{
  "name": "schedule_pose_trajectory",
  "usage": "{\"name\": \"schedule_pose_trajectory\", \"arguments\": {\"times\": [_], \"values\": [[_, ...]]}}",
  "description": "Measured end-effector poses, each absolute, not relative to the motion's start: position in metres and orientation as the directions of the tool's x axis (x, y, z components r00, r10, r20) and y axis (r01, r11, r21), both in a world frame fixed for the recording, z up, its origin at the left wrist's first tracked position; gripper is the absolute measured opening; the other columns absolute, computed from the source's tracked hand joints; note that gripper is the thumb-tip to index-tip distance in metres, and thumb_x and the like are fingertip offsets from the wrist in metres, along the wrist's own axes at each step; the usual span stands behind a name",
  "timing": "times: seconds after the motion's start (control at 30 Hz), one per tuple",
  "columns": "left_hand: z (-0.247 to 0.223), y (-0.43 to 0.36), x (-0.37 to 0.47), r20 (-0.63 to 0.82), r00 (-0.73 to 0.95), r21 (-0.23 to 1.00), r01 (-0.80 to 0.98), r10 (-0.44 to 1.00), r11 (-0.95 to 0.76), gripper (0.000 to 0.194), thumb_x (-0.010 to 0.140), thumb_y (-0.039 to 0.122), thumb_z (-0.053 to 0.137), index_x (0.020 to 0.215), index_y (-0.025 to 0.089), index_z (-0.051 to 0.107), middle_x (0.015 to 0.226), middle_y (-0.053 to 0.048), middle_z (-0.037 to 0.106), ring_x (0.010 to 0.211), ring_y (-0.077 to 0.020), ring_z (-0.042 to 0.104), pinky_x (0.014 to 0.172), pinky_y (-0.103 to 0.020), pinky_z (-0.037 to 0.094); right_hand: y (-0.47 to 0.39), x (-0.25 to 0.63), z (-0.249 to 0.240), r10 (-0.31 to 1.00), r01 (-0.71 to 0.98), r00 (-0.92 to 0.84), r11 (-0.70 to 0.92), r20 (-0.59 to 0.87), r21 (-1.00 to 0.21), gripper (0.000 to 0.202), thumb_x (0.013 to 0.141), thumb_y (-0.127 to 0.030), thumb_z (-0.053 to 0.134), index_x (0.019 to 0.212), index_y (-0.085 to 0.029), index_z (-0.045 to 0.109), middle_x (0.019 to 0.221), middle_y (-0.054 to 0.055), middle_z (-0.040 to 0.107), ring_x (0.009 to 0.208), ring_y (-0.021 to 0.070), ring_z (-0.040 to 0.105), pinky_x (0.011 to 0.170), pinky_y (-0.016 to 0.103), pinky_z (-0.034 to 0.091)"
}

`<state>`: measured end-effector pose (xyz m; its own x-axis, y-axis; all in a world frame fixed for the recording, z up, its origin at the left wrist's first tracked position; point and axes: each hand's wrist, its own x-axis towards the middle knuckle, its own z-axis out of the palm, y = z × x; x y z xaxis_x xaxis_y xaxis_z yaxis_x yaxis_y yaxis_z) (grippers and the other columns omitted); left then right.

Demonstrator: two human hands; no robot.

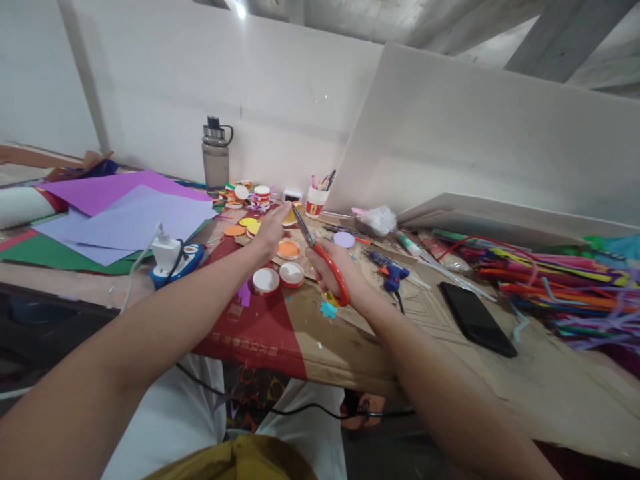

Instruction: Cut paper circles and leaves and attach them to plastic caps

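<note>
My right hand (337,267) is wrapped round the red handles of a pair of scissors (306,229), whose metal blades point forward and to the left. Just left of the blade tips, my left hand (273,228) reaches over the table with its fingers closed beside a small yellow piece (291,217); the fingertips are too small to make out clearly. Between the forearms lie two white round lids with red rims (265,281) and an orange disc (289,250). A teal scalloped cutout (329,309) is below my right hand.
Purple paper sheets (150,217) and a blue power socket (180,263) lie left. A bottle (216,160) and pen cup (316,202) stand behind. To the right are a blue glue gun (394,275), a black phone (475,317) and colourful pipe cleaners (565,287).
</note>
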<state>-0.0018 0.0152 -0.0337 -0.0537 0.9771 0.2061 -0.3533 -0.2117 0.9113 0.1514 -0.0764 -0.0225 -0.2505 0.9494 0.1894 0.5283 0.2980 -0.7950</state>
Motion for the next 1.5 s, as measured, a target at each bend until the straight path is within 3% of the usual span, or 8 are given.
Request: {"name": "schedule_pose_trajectory", "arguments": {"times": [0.27,0.43,0.6,0.7,0.83,1.07,1.2,1.5], "values": [[-0.035,0.019,-0.007,0.289,-0.082,0.903,-0.309,0.954,-0.300,0.033,0.084,0.050,0.067,0.094,0.019,0.068,0.102,-0.006,0.071,0.069,-0.0112,0.066,0.050,-0.019,0.036,-0.073,0.154,-0.023,0.923,0.474,-0.331,0.343,0.196,-0.811,0.029,0.090,-0.052,0.054,0.097,-0.023,0.054,0.069,-0.003,0.054,0.055,0.0123,0.055,0.050,0.023,0.047],[-0.027,0.019,-0.010,0.247,-0.183,0.895,-0.334,0.951,-0.297,0.034,0.084,0.051,0.067,0.092,0.019,0.067,0.094,-0.005,0.071,0.061,-0.0097,0.064,0.048,-0.019,0.036,-0.072,0.158,-0.017,0.895,0.581,-0.360,0.435,0.262,-0.688,0.031,0.092,-0.052,0.052,0.099,-0.021,0.057,0.084,0.001,0.064,0.070,0.0147,0.060,0.064,0.025,0.049],[-0.020,0.015,-0.017,0.228,-0.195,0.904,-0.321,0.954,-0.282,0.041,0.086,0.058,0.062,0.081,0.017,0.063,0.072,-0.003,0.065,0.045,-0.0065,0.051,0.043,-0.020,0.032,-0.062,0.173,-0.014,0.895,0.745,-0.264,0.426,0.359,-0.513,0.036,0.092,-0.045,0.055,0.114,-0.019,0.066,0.097,0.008,0.073,0.082,0.0201,0.065,0.073,0.029,0.048],[-0.018,0.012,-0.017,0.232,-0.163,0.899,-0.340,0.959,-0.275,0.040,0.088,0.055,0.061,0.079,0.017,0.061,0.065,-0.001,0.061,0.041,-0.0046,0.042,0.041,-0.020,0.030,-0.055,0.180,-0.017,0.886,0.821,-0.237,0.402,0.398,-0.407,0.035,0.092,-0.037,0.056,0.118,-0.018,0.068,0.106,0.011,0.075,0.089,0.0233,0.068,0.077,0.031,0.048],[-0.016,0.012,-0.017,0.242,-0.144,0.901,-0.334,0.959,-0.278,0.031,0.086,0.046,0.069,0.079,0.017,0.059,0.061,0.002,0.058,0.037,-0.0028,0.036,0.037,-0.019,0.021,-0.050,0.182,-0.020,0.881,0.845,-0.238,0.396,0.409,-0.360,0.036,0.091,-0.029,0.057,0.122,-0.018,0.068,0.114,0.011,0.074,0.097,0.0240,0.069,0.081,0.030,0.050],[-0.015,0.012,-0.019,0.261,-0.117,0.898,-0.333,0.958,-0.286,0.022,0.078,0.033,0.077,0.083,0.016,0.064,0.064,0.001,0.061,0.043,-0.0039,0.045,0.038,-0.017,0.019,-0.052,0.181,-0.019,0.856,0.848,-0.272,0.429,0.439,-0.310,0.039,0.090,-0.027,0.055,0.126,-0.019,0.066,0.119,0.012,0.073,0.105,0.0263,0.069,0.090,0.033,0.050],[-0.014,0.011,-0.021,0.228,-0.146,0.897,-0.354,0.963,-0.266,0.022,0.075,0.031,0.078,0.085,0.018,0.065,0.070,0.001,0.062,0.053,-0.0070,0.056,0.042,-0.016,0.029,-0.052,0.182,-0.019,0.860,0.869,-0.273,0.413,0.431,-0.273,0.040,0.090,-0.028,0.055,0.127,-0.019,0.066,0.118,0.012,0.073,0.106,0.0272,0.069,0.092,0.035,0.050],[-0.012,0.009,-0.020,0.211,-0.098,0.882,-0.410,0.973,-0.233,0.019,0.079,0.028,0.074,0.083,0.017,0.060,0.070,0.001,0.060,0.051,-0.0065,0.055,0.041,-0.018,0.032,-0.054,0.181,-0.017,0.875,0.898,-0.270,0.379,0.401,-0.222,0.042,0.088,-0.022,0.052,0.128,-0.020,0.065,0.115,0.014,0.074,0.105,0.0294,0.069,0.090,0.037,0.050]]}}
